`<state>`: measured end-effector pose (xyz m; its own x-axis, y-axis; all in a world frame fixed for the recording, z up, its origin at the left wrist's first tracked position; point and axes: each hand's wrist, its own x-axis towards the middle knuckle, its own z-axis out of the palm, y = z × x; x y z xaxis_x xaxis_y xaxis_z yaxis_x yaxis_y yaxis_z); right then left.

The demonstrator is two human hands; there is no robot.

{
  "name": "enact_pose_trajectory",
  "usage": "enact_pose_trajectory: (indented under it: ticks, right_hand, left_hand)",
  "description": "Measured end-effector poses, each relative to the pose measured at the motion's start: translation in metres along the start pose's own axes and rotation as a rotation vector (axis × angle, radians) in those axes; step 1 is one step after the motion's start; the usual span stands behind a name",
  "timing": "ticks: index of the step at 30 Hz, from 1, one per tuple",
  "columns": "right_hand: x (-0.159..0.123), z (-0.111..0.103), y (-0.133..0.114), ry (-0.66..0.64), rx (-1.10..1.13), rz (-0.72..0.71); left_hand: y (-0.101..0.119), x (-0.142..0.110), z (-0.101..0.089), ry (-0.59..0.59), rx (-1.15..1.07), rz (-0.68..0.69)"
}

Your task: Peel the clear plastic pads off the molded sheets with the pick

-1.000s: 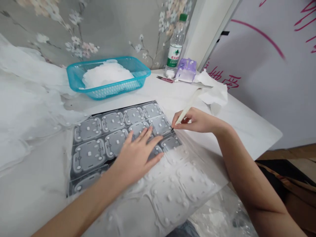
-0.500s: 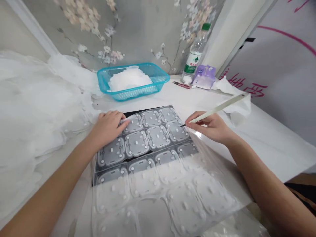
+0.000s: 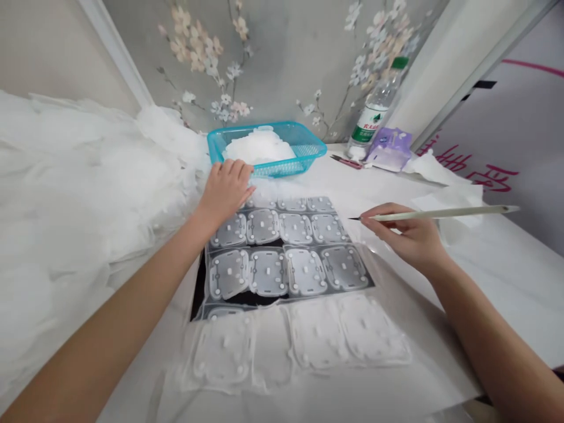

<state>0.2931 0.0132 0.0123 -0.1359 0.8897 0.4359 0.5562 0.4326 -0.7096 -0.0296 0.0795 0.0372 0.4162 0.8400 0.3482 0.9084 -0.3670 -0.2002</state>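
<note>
A clear plastic sheet (image 3: pixel 308 267) with rows of rounded-square moulded pads, each bearing small raised dots, lies over a dark board (image 3: pixel 200 288) on the white table. My left hand (image 3: pixel 227 191) is at the sheet's far left part, close to the basket. Its fingers are bent together over the film; the thumb side touches the sheet. To the right of the sheet, my right hand (image 3: pixel 405 235) pinches a pale, pen-like tool (image 3: pixel 449 212) with a fine dark tip. That tip points left and is held just off the sheet's right edge, touching no pad.
A blue basket (image 3: pixel 311 150) of white pieces stands at the back. Behind on the right are a water bottle (image 3: pixel 370 117), a purple tissue pack (image 3: pixel 390 150), small red-handled snips (image 3: pixel 348 161) and crumpled tissue (image 3: pixel 445 176). White sheets (image 3: pixel 88 235) are heaped at the left.
My left hand has moved away toward the basket, and the sheet has slid the same way over the dark board. The tool has left the pads and now lies flatter in my right hand.
</note>
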Motion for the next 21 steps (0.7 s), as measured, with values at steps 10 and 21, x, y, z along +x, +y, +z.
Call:
enact_pose_trajectory:
  ticks: [10,21]
  right_hand:
    - [-0.004,0.031,-0.049,-0.002,0.087,0.012]
    - [-0.008,0.152,-0.122,-0.735,0.731,0.025]
  left_hand:
    - [-0.020,-0.124,-0.032,-0.553,-0.479,0.122]
    - [-0.027,-0.160,-0.028,-0.521,-0.518,0.010]
